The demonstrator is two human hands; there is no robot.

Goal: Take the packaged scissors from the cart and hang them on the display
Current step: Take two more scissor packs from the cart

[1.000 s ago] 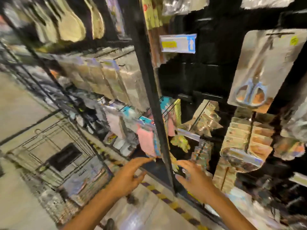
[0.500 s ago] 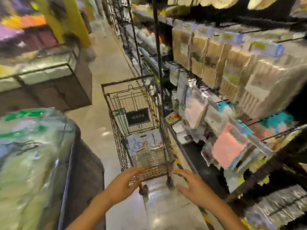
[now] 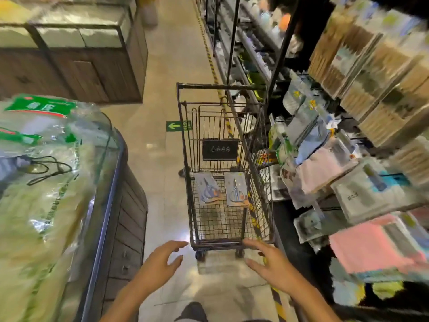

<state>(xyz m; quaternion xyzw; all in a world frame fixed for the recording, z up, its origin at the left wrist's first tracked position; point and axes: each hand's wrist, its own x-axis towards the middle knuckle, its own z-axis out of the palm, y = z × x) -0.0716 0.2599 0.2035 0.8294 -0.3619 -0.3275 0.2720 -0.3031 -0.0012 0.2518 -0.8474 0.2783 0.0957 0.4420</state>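
Observation:
A black wire shopping cart [image 3: 255, 159] stands in the aisle straight ahead. Two carded packs of scissors lie flat on its mesh floor: the left pack [image 3: 207, 188] and the right pack [image 3: 236, 189], side by side, each showing blue-handled scissors. My left hand [image 3: 159, 267] hovers open just short of the cart's near rim, to its left. My right hand [image 3: 275, 266] is open too, fingers spread, at the near right corner of the cart. Neither hand holds anything. The display shelving [image 3: 348, 135] runs along the right side.
A chest freezer with bagged goods [image 3: 46, 194] fills the left. A wooden counter [image 3: 81, 66] stands at the far left. Hanging packs and cloths [image 3: 325, 168] jut out from the right shelves beside the cart. The aisle floor [image 3: 167, 66] stretches ahead.
My view has swung left from the display, with a scissors pack hanging on it, to the cart. Both hands stay open and have come close to the cart's near rim.

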